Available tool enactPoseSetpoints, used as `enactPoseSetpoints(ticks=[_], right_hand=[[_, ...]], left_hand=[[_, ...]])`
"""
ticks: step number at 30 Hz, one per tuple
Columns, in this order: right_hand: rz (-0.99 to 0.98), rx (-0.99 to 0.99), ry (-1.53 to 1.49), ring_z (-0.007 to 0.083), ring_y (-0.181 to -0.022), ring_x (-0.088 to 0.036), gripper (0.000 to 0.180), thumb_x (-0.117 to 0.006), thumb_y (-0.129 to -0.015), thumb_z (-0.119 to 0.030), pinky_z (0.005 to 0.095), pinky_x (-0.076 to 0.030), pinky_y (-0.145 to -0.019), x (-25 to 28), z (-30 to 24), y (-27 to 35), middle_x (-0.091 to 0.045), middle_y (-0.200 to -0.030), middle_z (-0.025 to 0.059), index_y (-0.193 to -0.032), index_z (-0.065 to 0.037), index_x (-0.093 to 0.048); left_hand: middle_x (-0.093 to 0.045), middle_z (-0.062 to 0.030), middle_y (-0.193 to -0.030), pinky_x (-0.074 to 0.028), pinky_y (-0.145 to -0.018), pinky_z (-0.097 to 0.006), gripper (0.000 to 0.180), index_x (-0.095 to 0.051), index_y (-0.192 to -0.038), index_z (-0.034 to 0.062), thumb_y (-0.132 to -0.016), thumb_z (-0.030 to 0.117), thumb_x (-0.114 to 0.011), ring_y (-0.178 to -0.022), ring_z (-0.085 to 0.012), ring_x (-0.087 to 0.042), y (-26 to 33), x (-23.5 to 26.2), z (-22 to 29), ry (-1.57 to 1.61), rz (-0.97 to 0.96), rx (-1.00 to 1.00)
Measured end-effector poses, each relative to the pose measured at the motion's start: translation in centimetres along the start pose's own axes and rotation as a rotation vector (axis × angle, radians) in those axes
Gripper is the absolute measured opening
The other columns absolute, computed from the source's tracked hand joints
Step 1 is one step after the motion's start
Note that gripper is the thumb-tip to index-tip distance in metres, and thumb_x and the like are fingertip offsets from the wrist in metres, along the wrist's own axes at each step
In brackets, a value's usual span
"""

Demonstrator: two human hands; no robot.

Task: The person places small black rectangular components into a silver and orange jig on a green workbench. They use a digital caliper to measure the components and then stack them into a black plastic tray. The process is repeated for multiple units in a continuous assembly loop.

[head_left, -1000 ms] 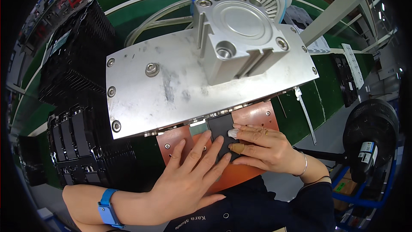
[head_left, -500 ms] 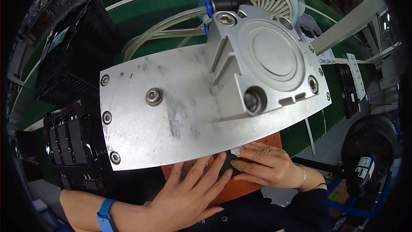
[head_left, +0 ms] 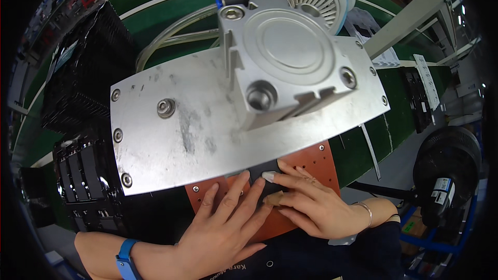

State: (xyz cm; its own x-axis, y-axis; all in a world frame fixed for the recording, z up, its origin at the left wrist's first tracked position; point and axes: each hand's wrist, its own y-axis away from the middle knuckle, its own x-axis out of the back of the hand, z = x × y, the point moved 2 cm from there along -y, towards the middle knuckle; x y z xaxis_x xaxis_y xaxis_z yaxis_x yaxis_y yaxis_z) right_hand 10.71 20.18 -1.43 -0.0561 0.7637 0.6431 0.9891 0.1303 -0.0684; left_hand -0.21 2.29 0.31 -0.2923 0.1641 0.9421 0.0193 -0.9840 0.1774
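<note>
A flat black piece (head_left: 265, 167) lies on the orange-red plate (head_left: 326, 165), partly hidden beneath the large silver metal cover plate (head_left: 150, 150). My left hand (head_left: 220, 228) lies with fingers spread over the orange-red plate, its fingertips at the black piece's left side. From the right, my right hand (head_left: 311, 202) rests stretched, separated fingers on the black piece. One of its fingertips has a whitish covering, and a tan wrap (head_left: 273, 198) shows at another. Neither hand visibly grips anything.
A silver pneumatic cylinder (head_left: 290, 46) with clear tubes (head_left: 171, 41) stands on the cover plate. Stacked black trays (head_left: 88, 67) and a black tray with rectangular pockets (head_left: 85, 176) are at left. A white fan (head_left: 316, 0) stands behind; a black round device (head_left: 446, 171) is at right.
My right hand's fingers have spread apart and reach farther left over the black piece. The left hand stays spread in nearly the same place. The view has shifted, showing more of the orange-red plate.
</note>
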Motion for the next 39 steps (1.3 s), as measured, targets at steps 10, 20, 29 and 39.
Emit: enactPoseSetpoints(ticks=[10, 20, 29, 39], right_hand=[[0.234, -0.525, -0.987, 0.013, -0.103, -0.061, 0.033, -0.064, -0.087, 0.006, 0.026, -0.053, -0.08, 1.7, 2.2, -1.6, -0.055, -0.116, 0.0076, -0.113, -0.006, -0.046], [0.325, -0.286, -0.887, 0.0118, -0.083, -0.066, 0.025, -0.068, -0.084, 0.009, 0.024, -0.056, -0.069, -0.6, -0.6, -0.5, -0.058, -0.096, 0.0061, -0.095, -0.003, -0.049], [0.035, 0.321, -0.181, 0.0158, -0.07, -0.065, 0.028, -0.076, -0.08, -0.005, 0.0264, -0.054, -0.062, -2.8, -6.4, -6.5, -0.064, -0.089, 0.0092, -0.105, -0.002, -0.063], [0.0, 0.985, 0.498, 0.0185, -0.085, -0.062, 0.013, -0.065, -0.079, -0.016, 0.0304, -0.054, -0.065, -10.1, -11.3, -17.8, -0.061, -0.082, 0.0016, -0.09, -0.009, -0.063]], left_hand=[[-0.053, -0.0173, -0.126, -0.046, -0.09, -0.045, 0.055, -0.058, -0.123, 0.0076, -0.087, 0.048, -0.066, -0.114, -0.0332, -0.054, -0.4, 0.7, -0.5, 0.192, 0.283, -0.099], [-0.065, -0.0027, -0.074, -0.047, -0.051, -0.02, 0.021, -0.06, -0.091, 0.0007, -0.094, 0.021, -0.066, -0.061, -0.0046, -0.059, 0.5, 1.3, -2.2, 1.325, 0.217, 0.403], [-0.063, -0.0008, -0.077, -0.049, -0.057, -0.02, 0.017, -0.064, -0.105, -0.0033, -0.09, 0.005, -0.068, -0.068, -0.0051, -0.06, 18.1, 2.1, -4.2, 0.843, 1.0, 0.735], [-0.049, -0.0017, -0.078, -0.039, -0.058, -0.025, 0.033, -0.07, -0.106, 0.0039, -0.074, 0.006, -0.079, -0.06, -0.0096, -0.046, 25.5, 0.6, -5.5, 0.232, 0.839, 1.051]])
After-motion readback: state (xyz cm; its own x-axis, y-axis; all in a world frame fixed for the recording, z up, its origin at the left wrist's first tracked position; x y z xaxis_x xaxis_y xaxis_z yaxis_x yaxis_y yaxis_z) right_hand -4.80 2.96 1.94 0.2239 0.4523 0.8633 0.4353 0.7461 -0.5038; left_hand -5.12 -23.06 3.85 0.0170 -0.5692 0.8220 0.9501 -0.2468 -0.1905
